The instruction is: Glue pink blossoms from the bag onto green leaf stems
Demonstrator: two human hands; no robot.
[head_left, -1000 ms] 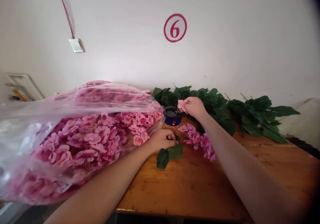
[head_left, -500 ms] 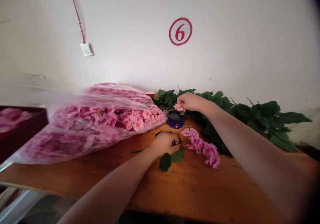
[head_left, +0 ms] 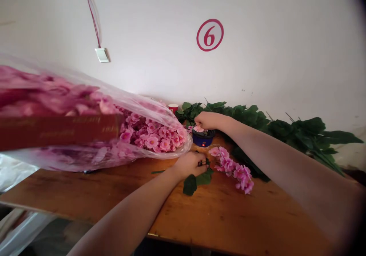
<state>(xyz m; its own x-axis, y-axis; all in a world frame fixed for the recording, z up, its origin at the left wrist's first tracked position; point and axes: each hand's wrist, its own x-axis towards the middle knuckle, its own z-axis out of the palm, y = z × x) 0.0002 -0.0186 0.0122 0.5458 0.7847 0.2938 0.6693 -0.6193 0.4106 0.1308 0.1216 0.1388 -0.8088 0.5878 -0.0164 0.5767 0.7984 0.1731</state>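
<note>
Right hand pinches pink blossom over blue pot; left hand closed on green leaves, pink flower spray just right, angled down-right.

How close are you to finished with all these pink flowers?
Done: one pink strand looks made, lying on the table. In hand: the right hand holds a blossom over the blue pot, and the left hand holds green leaves. Left: the bag is packed with flowers, and many leafy stems lie by the wall.
</note>
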